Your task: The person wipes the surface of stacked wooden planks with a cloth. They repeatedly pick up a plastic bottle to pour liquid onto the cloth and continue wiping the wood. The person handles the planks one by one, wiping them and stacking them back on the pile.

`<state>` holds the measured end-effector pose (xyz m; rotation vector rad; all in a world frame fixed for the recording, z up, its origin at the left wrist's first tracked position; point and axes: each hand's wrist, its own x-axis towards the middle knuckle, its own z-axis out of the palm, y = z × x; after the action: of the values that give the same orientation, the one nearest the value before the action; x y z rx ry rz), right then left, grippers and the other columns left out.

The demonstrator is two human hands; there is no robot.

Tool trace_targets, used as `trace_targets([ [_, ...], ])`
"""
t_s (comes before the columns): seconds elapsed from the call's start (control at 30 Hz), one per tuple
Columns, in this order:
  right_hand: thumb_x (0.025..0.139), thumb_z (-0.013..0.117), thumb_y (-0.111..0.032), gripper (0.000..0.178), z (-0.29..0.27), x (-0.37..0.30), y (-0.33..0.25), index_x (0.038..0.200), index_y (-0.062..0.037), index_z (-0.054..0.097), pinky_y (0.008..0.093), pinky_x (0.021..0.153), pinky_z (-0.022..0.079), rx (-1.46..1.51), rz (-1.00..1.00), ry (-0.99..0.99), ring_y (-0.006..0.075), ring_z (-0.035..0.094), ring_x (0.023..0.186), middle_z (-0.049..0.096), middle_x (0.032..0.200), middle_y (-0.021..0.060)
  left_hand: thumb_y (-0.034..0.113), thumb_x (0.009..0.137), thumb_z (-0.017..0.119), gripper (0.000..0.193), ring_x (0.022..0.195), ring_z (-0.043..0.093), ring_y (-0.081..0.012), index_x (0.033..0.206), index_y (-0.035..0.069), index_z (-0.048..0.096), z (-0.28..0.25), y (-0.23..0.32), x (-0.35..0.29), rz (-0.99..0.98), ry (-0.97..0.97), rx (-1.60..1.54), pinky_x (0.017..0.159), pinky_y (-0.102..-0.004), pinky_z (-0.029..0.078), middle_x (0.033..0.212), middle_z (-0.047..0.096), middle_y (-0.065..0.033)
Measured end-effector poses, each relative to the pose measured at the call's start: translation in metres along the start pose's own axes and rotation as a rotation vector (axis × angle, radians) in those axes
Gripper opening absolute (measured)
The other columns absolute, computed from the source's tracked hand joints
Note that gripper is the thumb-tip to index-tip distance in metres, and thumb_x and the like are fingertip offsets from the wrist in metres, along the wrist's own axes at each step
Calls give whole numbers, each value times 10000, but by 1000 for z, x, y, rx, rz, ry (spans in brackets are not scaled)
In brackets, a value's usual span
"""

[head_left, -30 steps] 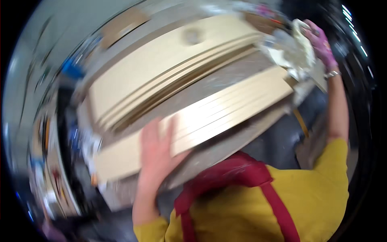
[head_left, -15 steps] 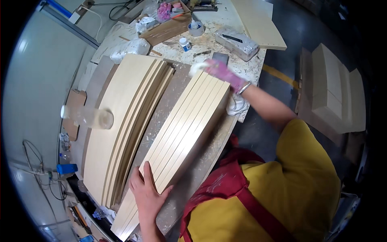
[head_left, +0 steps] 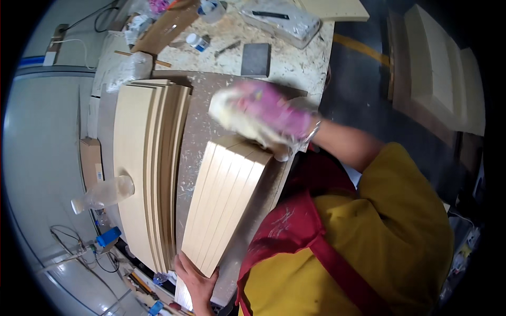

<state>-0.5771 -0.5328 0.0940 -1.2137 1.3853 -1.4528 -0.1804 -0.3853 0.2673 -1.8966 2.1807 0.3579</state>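
Observation:
A tight bundle of several pale wooden boards (head_left: 226, 200) lies on the bench with its narrow edges up. Across the near part of it rests my left hand (head_left: 196, 282), fingers and thumb spread against the boards, gripping nothing. Just beyond the far end of the bundle is my right hand (head_left: 276, 110), in a pink glove and blurred by motion. It is closed on a white cloth (head_left: 229, 113), which hangs over the boards' far end. To the left lies a second stack of curved pale boards (head_left: 134, 174), with a clear plastic bottle (head_left: 108, 194) on it.
On the far bench are a grey square block (head_left: 255, 59), a small white bottle (head_left: 197, 42), a roll of tape (head_left: 212, 10) and a wrapped slab (head_left: 282, 23) with a black knife on top. Large pale panels (head_left: 437, 68) stand on the floor at right.
My right hand with the cloth has come nearer, in from the far right corner of the bundle. My left hand sits lower, nearer the bundle's near end. The whole view has shifted.

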Motion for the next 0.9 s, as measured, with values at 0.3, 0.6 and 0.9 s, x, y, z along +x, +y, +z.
trace_targets([
  [0.3, 963, 453, -153, 340, -145, -9, -9, 1266, -8, 506, 273, 897, 493, 556, 266, 180, 156, 617, 1020, 609, 1171, 96, 481, 503, 870, 1319, 1297, 287, -464, 1474, -13, 127, -17, 77, 54, 83, -89, 19, 1063, -477, 280, 1425, 221, -303],
  [0.6, 957, 472, -168, 377, -176, -7, -5, 1280, 26, 494, 277, 900, 475, 501, 277, 154, 142, 603, 1027, 624, 1159, 97, 693, 655, 675, 1176, 1291, 275, -446, 1468, 5, 176, 9, 74, 58, 103, 65, -43, 1035, -551, 268, 1374, 232, -290],
  [0.9, 902, 587, -166, 413, -37, 15, -32, 1240, 62, 521, 274, 878, 462, 105, 174, -369, 151, 577, 984, 630, 1085, 101, 493, 602, 748, 1068, 1197, 369, -433, 1397, -49, 287, 11, 64, 58, 176, 111, -23, 1020, -515, 289, 1312, 366, -295],
])
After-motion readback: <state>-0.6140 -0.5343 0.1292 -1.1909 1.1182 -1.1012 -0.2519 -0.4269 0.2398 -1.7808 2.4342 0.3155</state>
